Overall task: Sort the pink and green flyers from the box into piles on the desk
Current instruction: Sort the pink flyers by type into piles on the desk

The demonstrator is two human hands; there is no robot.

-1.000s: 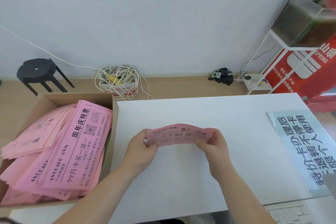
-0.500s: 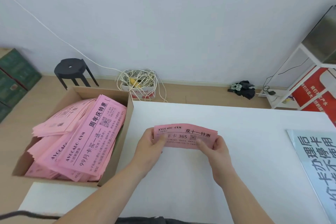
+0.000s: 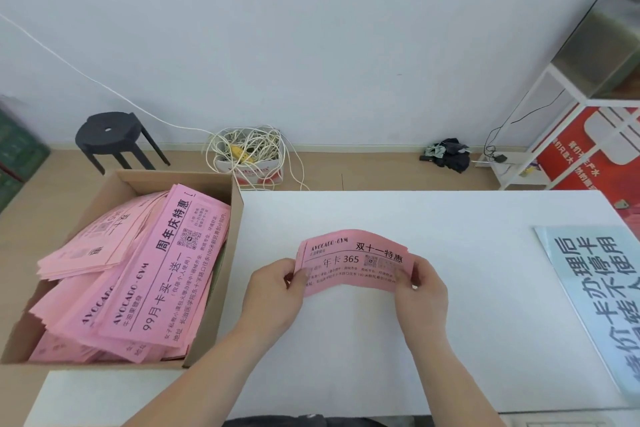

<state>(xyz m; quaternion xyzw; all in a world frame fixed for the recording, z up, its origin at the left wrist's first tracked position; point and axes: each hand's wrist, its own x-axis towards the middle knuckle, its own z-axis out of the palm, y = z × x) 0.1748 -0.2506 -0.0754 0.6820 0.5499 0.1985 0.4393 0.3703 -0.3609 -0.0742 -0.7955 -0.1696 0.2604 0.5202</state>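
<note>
Left hand (image 3: 273, 291) and right hand (image 3: 420, 291) are pinching the ends of the pink flyer stack (image 3: 353, 262) — now tilting it face-up over the counter (image 3: 415, 218) — no pile started, box (image 3: 145, 184) still full.

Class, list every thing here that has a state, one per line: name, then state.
Box, open, holds pink flyers lying in loose stacks.
Held flyers, pink, bowed upward above the desk.
Left hand, grips their left end.
Right hand, grips their right end.
Blue sign, flat on the desk.
Stool, upright.
Cables, tangled.
</note>
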